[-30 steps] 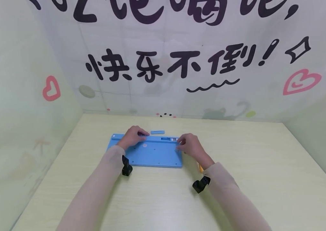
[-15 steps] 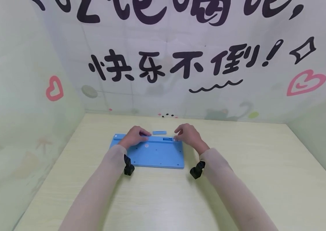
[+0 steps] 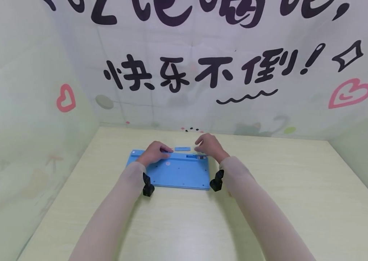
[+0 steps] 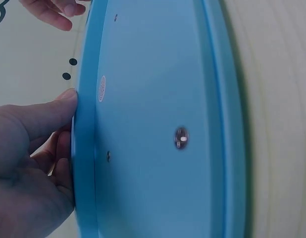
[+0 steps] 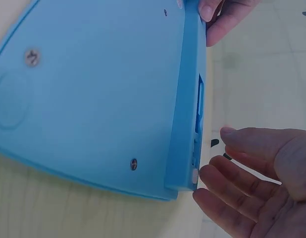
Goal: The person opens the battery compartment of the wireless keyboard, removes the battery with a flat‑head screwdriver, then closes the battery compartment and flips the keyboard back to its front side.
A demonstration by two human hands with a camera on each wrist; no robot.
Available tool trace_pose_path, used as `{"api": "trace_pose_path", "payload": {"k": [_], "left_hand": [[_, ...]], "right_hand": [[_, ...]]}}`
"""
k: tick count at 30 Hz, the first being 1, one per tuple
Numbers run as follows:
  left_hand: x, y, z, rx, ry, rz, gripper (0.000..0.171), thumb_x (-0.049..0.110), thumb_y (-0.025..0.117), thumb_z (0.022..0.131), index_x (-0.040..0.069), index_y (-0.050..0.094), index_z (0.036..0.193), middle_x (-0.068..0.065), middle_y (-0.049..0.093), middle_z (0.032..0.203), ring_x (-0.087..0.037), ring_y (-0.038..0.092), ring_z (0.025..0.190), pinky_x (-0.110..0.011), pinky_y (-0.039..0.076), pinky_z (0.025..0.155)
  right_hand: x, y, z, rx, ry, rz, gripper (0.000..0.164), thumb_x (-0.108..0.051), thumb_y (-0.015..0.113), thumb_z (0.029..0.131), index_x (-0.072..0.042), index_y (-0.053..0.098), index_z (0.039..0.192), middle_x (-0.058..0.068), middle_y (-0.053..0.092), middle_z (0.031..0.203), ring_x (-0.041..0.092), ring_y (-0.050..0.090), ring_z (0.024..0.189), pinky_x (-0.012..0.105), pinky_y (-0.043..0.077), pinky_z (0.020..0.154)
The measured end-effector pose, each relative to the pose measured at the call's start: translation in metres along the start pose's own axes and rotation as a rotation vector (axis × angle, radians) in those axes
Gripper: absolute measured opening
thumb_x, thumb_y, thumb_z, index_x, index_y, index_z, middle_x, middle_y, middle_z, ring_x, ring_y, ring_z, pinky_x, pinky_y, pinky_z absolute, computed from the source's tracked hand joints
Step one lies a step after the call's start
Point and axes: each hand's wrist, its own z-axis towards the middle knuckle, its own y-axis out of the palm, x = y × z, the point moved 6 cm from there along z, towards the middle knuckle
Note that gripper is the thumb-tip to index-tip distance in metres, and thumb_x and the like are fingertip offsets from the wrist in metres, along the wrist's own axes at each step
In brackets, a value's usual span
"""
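Observation:
A blue keyboard (image 3: 180, 175) lies underside up on the table, with screws (image 4: 181, 138) showing in its back. Along its raised rear bar, an open battery compartment (image 3: 192, 156) shows near the right end, with a small pale piece (image 3: 201, 157) at its right. My left hand (image 3: 155, 152) grips the rear bar, thumb against the edge. Just past the right rear corner is my right hand (image 3: 211, 145), fingers loosely bent and apart, holding nothing; its fingertips (image 5: 205, 196) are close to the bar's end. A small blue cover (image 3: 182, 148) rests behind the keyboard.
The pale wooden table (image 3: 177, 221) meets a printed wall sheet (image 3: 171, 112) at the back. A small orange thing (image 3: 230, 194) is mostly hidden beside my right sleeve (image 3: 246, 185). Black wrist cameras (image 3: 217, 181) hang under both wrists.
My right hand has moved from the keyboard's right end to behind its rear corner, its fingers coming off the compartment. The left hand keeps its grip; the view has shifted slightly.

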Motion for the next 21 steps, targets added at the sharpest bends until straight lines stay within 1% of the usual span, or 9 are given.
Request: {"api": "trace_pose_path", "payload": {"k": [8, 11, 16, 19, 21], "left_hand": [[-0.003, 0.001, 0.002, -0.002, 0.004, -0.004, 0.024, 0.006, 0.061, 0.088, 0.006, 0.067, 0.11, -0.009, 0.061, 0.116, -0.026, 0.05, 0.112, -0.038, 0.039, 0.095], [-0.004, 0.001, 0.003, -0.003, 0.006, -0.009, 0.024, 0.006, 0.061, 0.088, 0.006, 0.067, 0.11, -0.009, 0.061, 0.116, -0.026, 0.05, 0.112, -0.038, 0.039, 0.095], [-0.004, 0.002, 0.004, -0.001, -0.008, -0.017, 0.024, 0.006, 0.061, 0.087, 0.006, 0.067, 0.11, -0.009, 0.061, 0.116, -0.026, 0.051, 0.112, -0.038, 0.039, 0.095], [-0.005, 0.002, 0.004, -0.002, -0.009, -0.018, 0.023, 0.006, 0.061, 0.087, 0.006, 0.067, 0.11, -0.009, 0.061, 0.115, -0.026, 0.05, 0.112, -0.039, 0.038, 0.096], [-0.004, 0.002, 0.005, -0.004, -0.007, -0.017, 0.023, 0.006, 0.061, 0.088, 0.006, 0.067, 0.11, -0.009, 0.061, 0.115, -0.026, 0.05, 0.112, -0.039, 0.038, 0.096]], "right_hand": [[0.0, 0.009, 0.01, -0.01, 0.002, 0.023, 0.027, -0.013, 0.067, 0.084, -0.002, 0.065, 0.109, 0.011, 0.064, 0.103, 0.023, 0.06, 0.089, 0.036, 0.048, 0.078], [-0.001, 0.013, 0.012, 0.004, -0.006, 0.042, 0.027, -0.013, 0.066, 0.084, -0.002, 0.065, 0.108, 0.011, 0.063, 0.104, 0.024, 0.059, 0.091, 0.036, 0.048, 0.079], [0.0, 0.019, 0.017, 0.024, -0.009, 0.085, 0.027, -0.014, 0.066, 0.084, -0.003, 0.066, 0.109, 0.012, 0.062, 0.105, 0.024, 0.057, 0.093, 0.036, 0.048, 0.081], [0.001, 0.022, 0.021, 0.012, 0.006, 0.106, 0.029, -0.017, 0.067, 0.084, -0.006, 0.065, 0.111, 0.011, 0.062, 0.105, 0.024, 0.056, 0.093, 0.036, 0.048, 0.083], [0.002, 0.024, 0.024, -0.002, 0.022, 0.101, 0.03, -0.02, 0.067, 0.084, -0.008, 0.065, 0.112, 0.009, 0.062, 0.105, 0.024, 0.056, 0.092, 0.037, 0.047, 0.083]]}}
